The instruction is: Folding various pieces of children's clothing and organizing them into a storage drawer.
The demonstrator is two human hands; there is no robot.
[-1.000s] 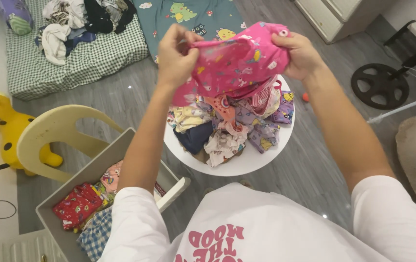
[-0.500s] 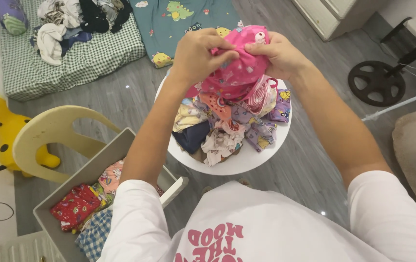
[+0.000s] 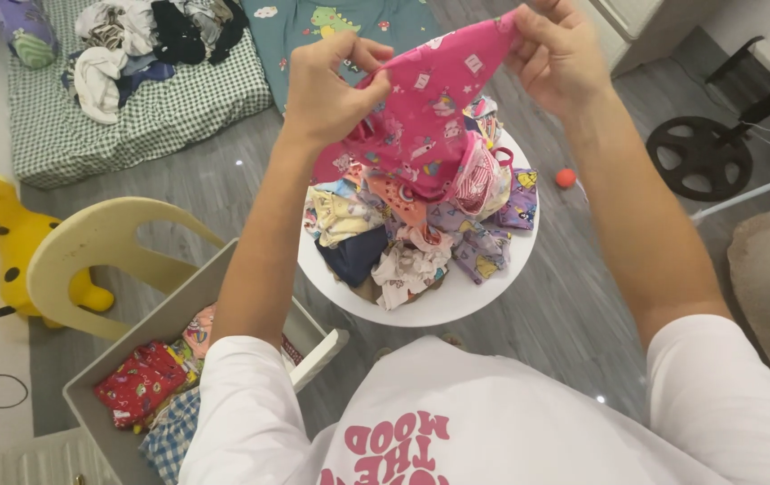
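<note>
A person's left hand point(image 3: 327, 85) and right hand point(image 3: 557, 54) each pinch a corner of a pink printed garment point(image 3: 425, 117), fingers closed on the cloth and stretching it taut in the air above a heap of small clothes point(image 3: 412, 238) on a round white table point(image 3: 421, 310). To handle it well, both pinches probably need to stay firm at matching corners, the edge kept level, and the hanging part lifted clear of the heap so nothing snags.
</note>
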